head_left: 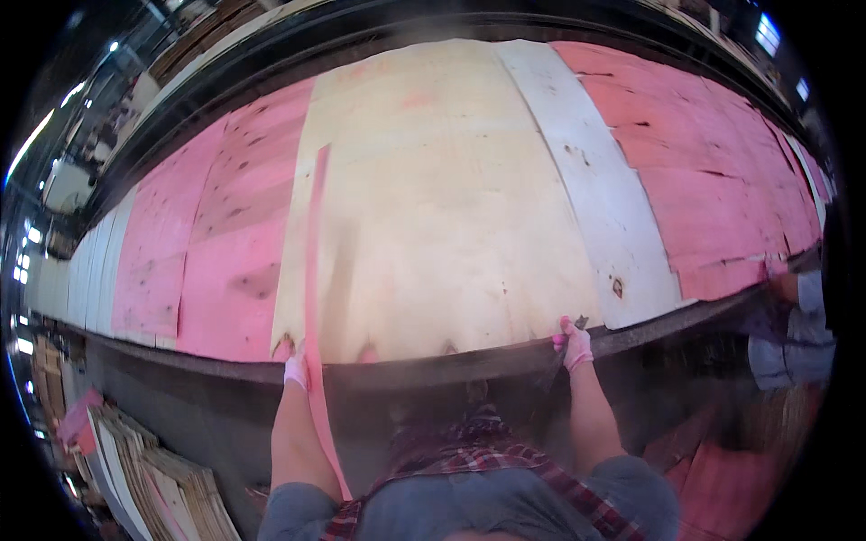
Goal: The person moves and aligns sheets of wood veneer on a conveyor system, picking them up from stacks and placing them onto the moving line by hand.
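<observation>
A pale wood veneer sheet (442, 207) lies on the long table in front of me. Along its left side runs a narrow pink veneer strip (314, 243), whose near end hangs over the table edge beside my left forearm. My left hand (296, 368), in a white and pink glove, is closed on this strip at the edge. My right hand (575, 346), gloved alike with pink fingertips, is closed at the sheet's near right corner. A small dark piece pokes out above its fingers; its kind is too small to make out.
Pink veneer sheets (239, 225) lie to the left, with a whitish strip (591, 171) and more pink veneer (704, 171) to the right. A co-worker's hand (778, 270) touches the far right edge. Stacked veneer pieces (162, 478) stand at lower left. The dark table edge (433, 368) runs before me.
</observation>
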Action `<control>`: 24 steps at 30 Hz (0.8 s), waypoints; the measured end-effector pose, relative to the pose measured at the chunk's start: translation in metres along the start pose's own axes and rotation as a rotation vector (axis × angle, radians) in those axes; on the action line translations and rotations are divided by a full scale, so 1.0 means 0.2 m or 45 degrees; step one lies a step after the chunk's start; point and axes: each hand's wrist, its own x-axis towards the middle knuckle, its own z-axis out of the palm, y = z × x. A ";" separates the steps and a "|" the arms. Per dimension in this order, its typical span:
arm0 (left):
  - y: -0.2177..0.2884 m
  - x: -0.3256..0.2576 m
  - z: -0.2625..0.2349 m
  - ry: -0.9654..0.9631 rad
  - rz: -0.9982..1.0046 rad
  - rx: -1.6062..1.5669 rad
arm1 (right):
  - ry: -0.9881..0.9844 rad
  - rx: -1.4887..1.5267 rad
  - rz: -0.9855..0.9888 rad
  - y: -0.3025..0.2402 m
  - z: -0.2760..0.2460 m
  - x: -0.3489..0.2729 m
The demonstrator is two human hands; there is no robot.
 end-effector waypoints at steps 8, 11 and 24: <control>-0.07 0.13 0.00 -0.070 -0.008 0.066 | 0.132 0.053 -0.195 0.07 0.04 0.01; -0.16 0.28 -0.12 -0.042 -0.008 0.091 | 0.167 -0.043 -0.270 0.00 0.14 -0.03; 0.13 -0.11 0.05 -0.144 -0.188 -0.062 | 0.115 -0.203 0.023 -0.05 0.04 -0.06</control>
